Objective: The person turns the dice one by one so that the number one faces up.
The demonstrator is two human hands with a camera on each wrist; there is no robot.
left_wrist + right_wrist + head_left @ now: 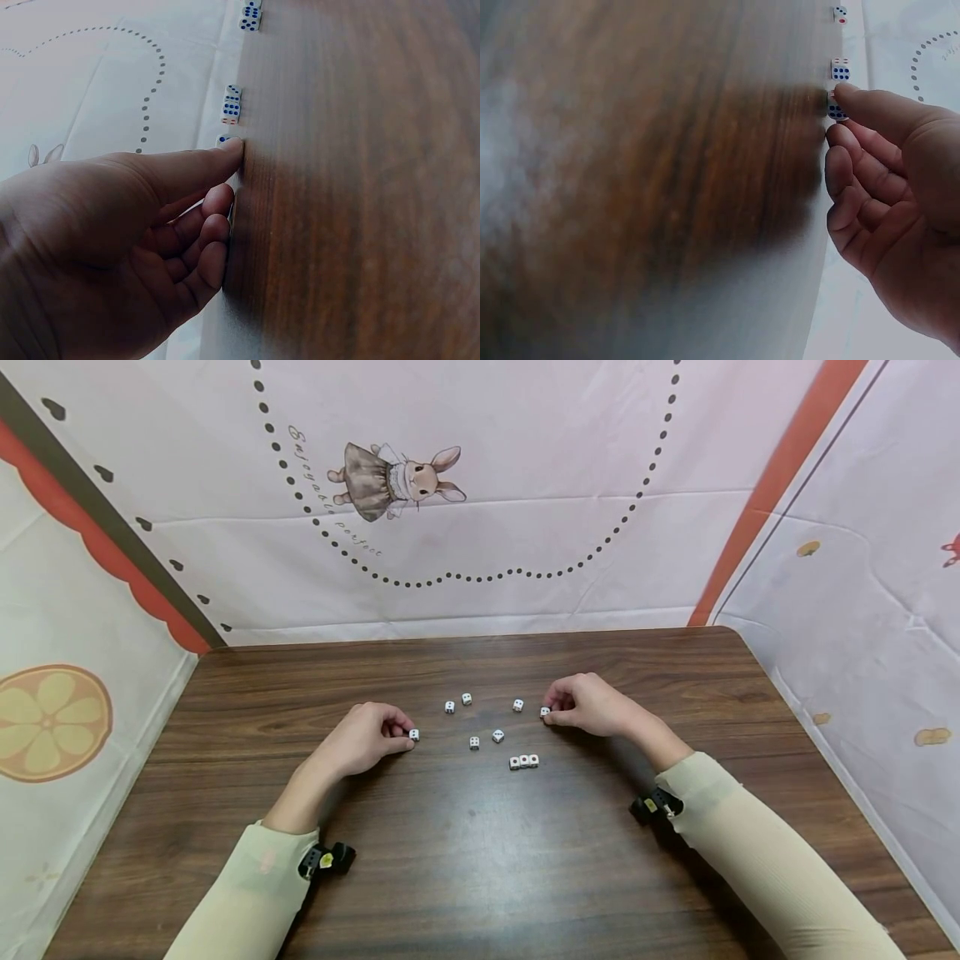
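My left hand [367, 737] pinches a white die [414, 735] between thumb and fingers on the left side of the group. In the left wrist view the thumb covers most of that die [223, 140]. Across the group, my right hand [588, 704] pinches another die [545, 712], whose blue pips show in the right wrist view beside the thumb. Close to it lies a single die [518, 705]. Two dice [458, 702] sit at the back, and two more [486, 740] in the middle. Three dice [524, 762] stand side by side in a row nearer me, each with one dark pip up.
The brown wooden table [465, 860] carries all the dice. Its back edge meets a pale printed cloth [525, 527] with a rabbit picture, and similar cloth hangs at both sides. Each wrist wears a black camera [341, 858] on a strap.
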